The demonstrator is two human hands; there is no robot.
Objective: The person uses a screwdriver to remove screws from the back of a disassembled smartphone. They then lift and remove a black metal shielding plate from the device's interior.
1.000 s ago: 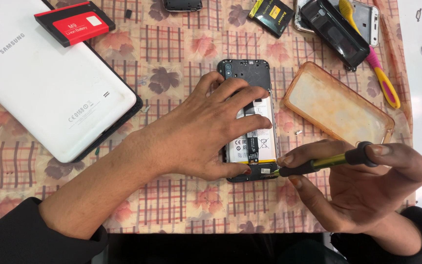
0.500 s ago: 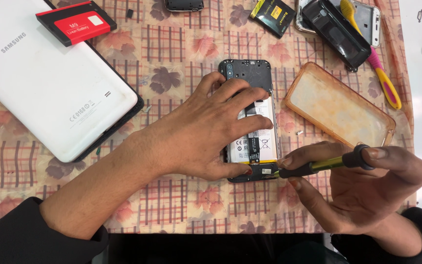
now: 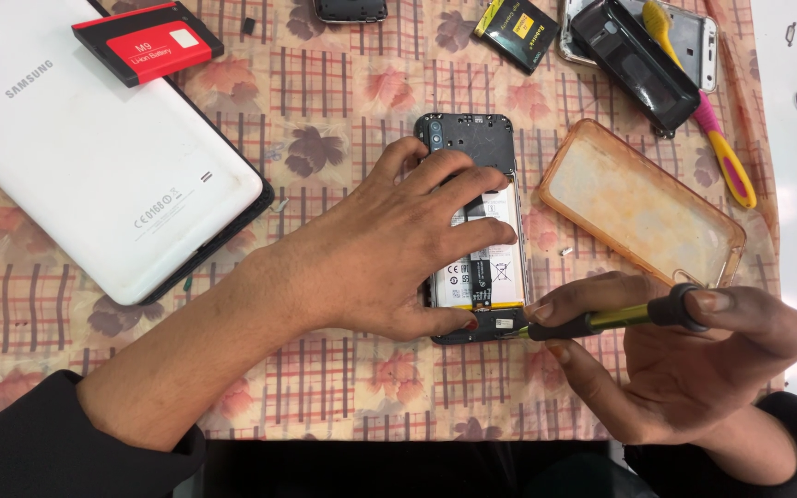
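An opened smartphone lies back up on the patterned tablecloth, its cover off and the white battery showing. My left hand lies flat over its middle, fingers spread, thumb at the lower edge. My right hand holds a small screwdriver with a yellow-green shaft and black cap. Its tip touches the black plate at the phone's bottom end. A fingertip rests on the cap.
A white tablet with a red battery on it lies at the upper left. A clear orange-tinted phone case sits right of the phone. Farther back are a yellow-black battery, a black phone part and a pink-yellow toothbrush.
Both hands stay almost still. The screwdriver tip remains at the phone's bottom end, with only slight shifting of my right fingers.
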